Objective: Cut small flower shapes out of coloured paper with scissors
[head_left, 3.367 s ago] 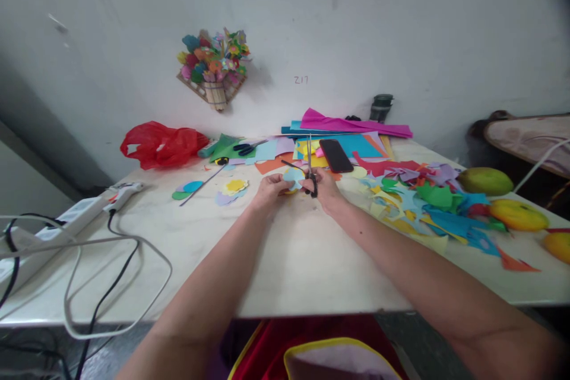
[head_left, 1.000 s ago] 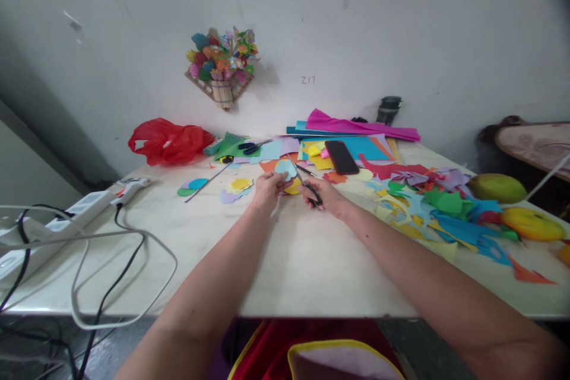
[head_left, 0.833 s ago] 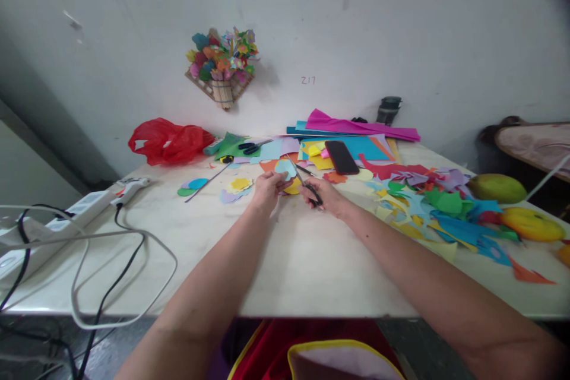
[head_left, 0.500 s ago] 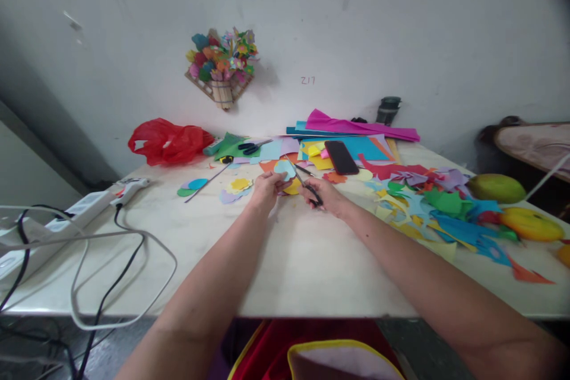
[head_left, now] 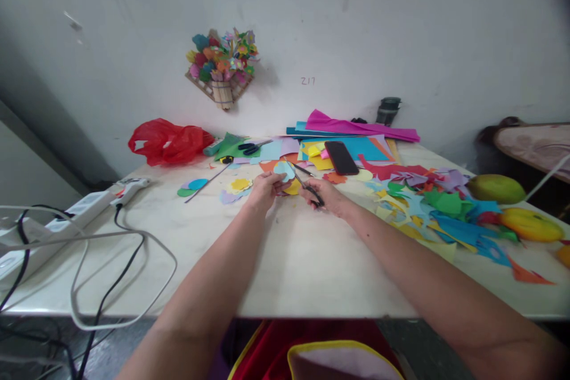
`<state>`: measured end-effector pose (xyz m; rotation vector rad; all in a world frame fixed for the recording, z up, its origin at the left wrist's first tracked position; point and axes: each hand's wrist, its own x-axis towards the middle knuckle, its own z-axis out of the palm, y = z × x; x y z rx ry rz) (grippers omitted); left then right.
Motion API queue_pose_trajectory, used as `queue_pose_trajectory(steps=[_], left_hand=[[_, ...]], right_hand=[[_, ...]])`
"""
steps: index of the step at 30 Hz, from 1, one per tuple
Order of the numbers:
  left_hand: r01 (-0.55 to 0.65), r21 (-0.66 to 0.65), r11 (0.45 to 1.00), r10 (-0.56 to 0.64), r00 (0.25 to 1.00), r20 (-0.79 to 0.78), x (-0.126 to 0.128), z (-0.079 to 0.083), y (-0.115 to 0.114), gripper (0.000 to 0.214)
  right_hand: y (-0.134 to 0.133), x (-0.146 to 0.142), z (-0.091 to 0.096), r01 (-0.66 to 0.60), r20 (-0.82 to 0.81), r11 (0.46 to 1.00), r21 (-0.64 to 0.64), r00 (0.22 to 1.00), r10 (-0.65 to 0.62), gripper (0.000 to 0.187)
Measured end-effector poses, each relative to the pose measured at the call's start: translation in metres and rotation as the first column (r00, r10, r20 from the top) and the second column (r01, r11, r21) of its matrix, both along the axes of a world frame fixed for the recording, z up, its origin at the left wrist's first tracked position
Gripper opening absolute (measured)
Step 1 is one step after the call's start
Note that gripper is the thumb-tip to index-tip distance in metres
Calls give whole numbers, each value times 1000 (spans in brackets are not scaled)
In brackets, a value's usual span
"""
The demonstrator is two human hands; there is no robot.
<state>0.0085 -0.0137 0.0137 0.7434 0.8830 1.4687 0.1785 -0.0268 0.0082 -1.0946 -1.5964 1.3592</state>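
Note:
My left hand (head_left: 265, 189) pinches a small light-blue paper cut-out (head_left: 284, 170) and holds it just above the white table (head_left: 289, 255). My right hand (head_left: 326, 194) grips black-handled scissors (head_left: 307, 185), whose blades point up-left and touch the right edge of the cut-out. A yellow paper piece (head_left: 293, 187) lies under and between the two hands. Both forearms reach in from the near table edge.
Coloured paper sheets (head_left: 351, 130) and a black phone (head_left: 341, 157) lie behind the hands; a heap of paper scraps (head_left: 440, 205) and mangoes (head_left: 496, 188) at the right. A second pair of scissors (head_left: 249, 146), a red bag (head_left: 167, 141), paper flowers (head_left: 238, 186), a glue gun (head_left: 129, 189) and cables (head_left: 111, 273) at the left.
Since 3.4 s ago the scissors have tilted from upright to pointing up-left, and the blue cut-out has turned in my left hand. Over the last second the hands barely moved.

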Motion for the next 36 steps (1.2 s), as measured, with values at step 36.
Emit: queue_pose_trajectory(steps=[36], left_hand=[[-8,-31,999,11,997,82,9,-1,-2,15]], right_hand=[[12,-2,-14,67,-44,993,96,997,-63,42]])
